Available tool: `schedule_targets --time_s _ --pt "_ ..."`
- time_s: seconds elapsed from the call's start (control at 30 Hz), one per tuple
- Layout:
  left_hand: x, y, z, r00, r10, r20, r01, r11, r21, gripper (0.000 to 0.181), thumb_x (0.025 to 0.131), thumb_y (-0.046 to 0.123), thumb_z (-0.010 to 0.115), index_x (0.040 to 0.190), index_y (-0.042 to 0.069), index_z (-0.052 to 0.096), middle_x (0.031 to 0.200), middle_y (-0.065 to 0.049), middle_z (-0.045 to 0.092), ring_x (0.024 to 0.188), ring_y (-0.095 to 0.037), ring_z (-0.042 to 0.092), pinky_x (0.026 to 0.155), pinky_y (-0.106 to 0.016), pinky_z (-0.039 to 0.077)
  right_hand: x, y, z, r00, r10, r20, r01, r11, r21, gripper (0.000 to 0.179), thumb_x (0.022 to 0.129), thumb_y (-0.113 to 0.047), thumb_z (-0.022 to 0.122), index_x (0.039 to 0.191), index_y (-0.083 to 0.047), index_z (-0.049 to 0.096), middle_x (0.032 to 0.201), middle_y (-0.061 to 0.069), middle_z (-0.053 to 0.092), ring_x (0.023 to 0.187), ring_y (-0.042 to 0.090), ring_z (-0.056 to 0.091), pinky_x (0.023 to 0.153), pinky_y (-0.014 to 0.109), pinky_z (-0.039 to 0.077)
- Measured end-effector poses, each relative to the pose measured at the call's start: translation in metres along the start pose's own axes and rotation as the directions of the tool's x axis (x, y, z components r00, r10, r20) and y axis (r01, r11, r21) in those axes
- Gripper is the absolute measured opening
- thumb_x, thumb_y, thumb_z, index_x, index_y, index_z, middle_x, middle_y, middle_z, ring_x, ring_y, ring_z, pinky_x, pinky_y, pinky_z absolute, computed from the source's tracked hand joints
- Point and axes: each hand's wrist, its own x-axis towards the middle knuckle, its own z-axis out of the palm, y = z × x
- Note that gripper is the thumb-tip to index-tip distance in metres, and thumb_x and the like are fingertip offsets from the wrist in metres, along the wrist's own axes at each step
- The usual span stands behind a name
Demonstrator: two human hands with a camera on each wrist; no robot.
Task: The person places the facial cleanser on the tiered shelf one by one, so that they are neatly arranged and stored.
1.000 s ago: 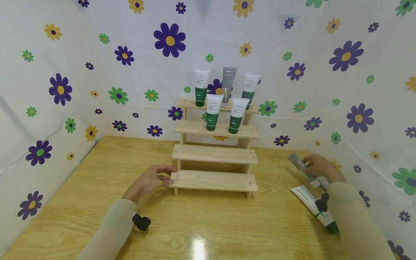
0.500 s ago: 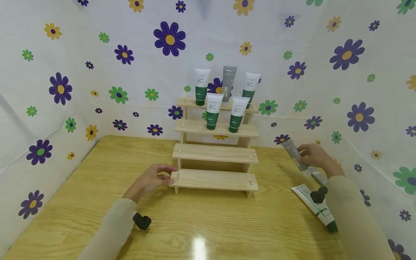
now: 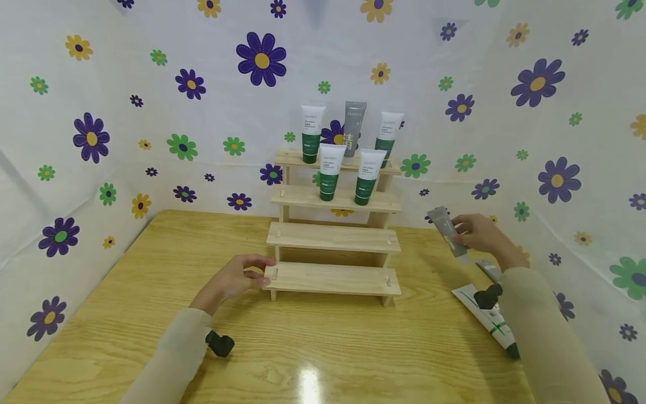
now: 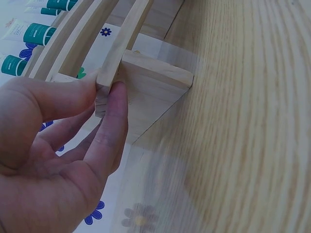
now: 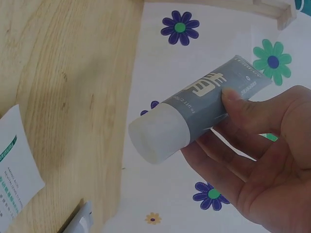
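Nearest are two pale sleeves (image 3: pixel 171 342), one at each side, reaching over a wood table (image 3: pixel 353 336), with a little black gadget (image 3: pixel 219 343) at the left wrist and another (image 3: pixel 488 296) at the right one. Over on the right, a white tube (image 3: pixel 497 332) with a green cap is just lying flat, partly behind that right-hand gadget. A bit farther, left of center, the left hand (image 3: pixel 234 280) has thumb and fingers clamped on the left end of the bottom step (image 3: pixel 330 279) of a wooden stand. Across on the right, a spare tube (image 3: pixel 488 270), also gray, lies on the table just beyond the white one. Past that, the right hand (image 3: pixel 481 233) has thumb and fingers clamped around the gray tube (image 3: pixel 446 229), which is up off the table right of the stand, tilted, pale cap pointing near and right. Up on the third step (image 3: pixel 300 195), two white-and-green tubes (image 3: pixel 330 174) stand on their caps, and the top step (image 3: pixel 290 159) has a gray one (image 3: pixel 353 126) between two more white-and-greens (image 3: pixel 313 134). Farthest back is a white cloth (image 3: pixel 323 33) covered in purple, green and yellow flowers.
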Motion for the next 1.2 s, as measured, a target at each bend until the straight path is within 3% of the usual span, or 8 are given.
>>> schedule_targets --time_s 0.5,0.73,0.93,1.1,1.2 --pt "0.001 -0.001 0.001 1.000 -0.003 -0.001 0.003 1.000 -0.004 0.043 0.096 0.005 0.071 0.138 0.007 0.062 0.132 -0.019 0.059 0.101 -0.019 0.067 0.086 -0.032 0.058 0.004 -0.026 0.000 0.999 -0.036 -0.040 0.035 0.999 -0.013 0.041 0.099 -0.001 0.062 0.133 0.019 0.052 0.123 0.045 0.061 0.109 0.055 0.066 0.085 0.055 0.061" --pt "0.001 -0.001 0.001 1.000 0.007 -0.001 -0.007 1.000 0.001 0.043 0.097 0.006 0.071 0.139 0.007 0.062 0.133 -0.019 0.058 0.103 -0.019 0.067 0.087 -0.032 0.059 0.006 -0.039 -0.001 0.998 -0.032 -0.063 0.032 0.999 0.000 0.041 0.100 -0.004 0.063 0.135 0.016 0.053 0.124 0.041 0.062 0.107 0.050 0.067 0.089 0.057 0.059" --pt "0.000 0.000 0.001 1.000 0.002 -0.005 -0.002 1.000 0.005 0.043 0.097 0.006 0.071 0.139 0.007 0.062 0.133 -0.019 0.059 0.104 -0.019 0.068 0.088 -0.033 0.059 0.006 -0.052 0.000 0.994 -0.089 -0.066 0.092 0.994 0.050 0.042 0.102 -0.003 0.061 0.136 0.019 0.050 0.126 0.042 0.061 0.112 0.053 0.065 0.091 0.058 0.058" --pt "0.000 0.001 0.001 1.000 -0.001 -0.008 0.001 1.000 0.005 0.043 0.097 0.005 0.070 0.139 0.007 0.062 0.133 -0.019 0.059 0.105 -0.019 0.068 0.087 -0.032 0.059 0.007 -0.061 0.001 0.994 -0.098 -0.054 0.103 0.990 0.100 0.043 0.103 -0.002 0.059 0.138 0.019 0.047 0.132 0.044 0.057 0.121 0.057 0.060 0.095 0.059 0.056" --pt "0.000 0.001 0.002 1.000 0.000 -0.008 0.000 1.000 0.006 0.043 0.096 0.005 0.071 0.138 0.007 0.062 0.132 -0.019 0.059 0.104 -0.019 0.068 0.087 -0.032 0.059 0.007 -0.067 0.001 0.993 -0.104 -0.060 0.110 0.990 0.092 0.042 0.102 -0.002 0.059 0.137 0.019 0.049 0.130 0.044 0.058 0.118 0.057 0.062 0.093 0.059 0.057"
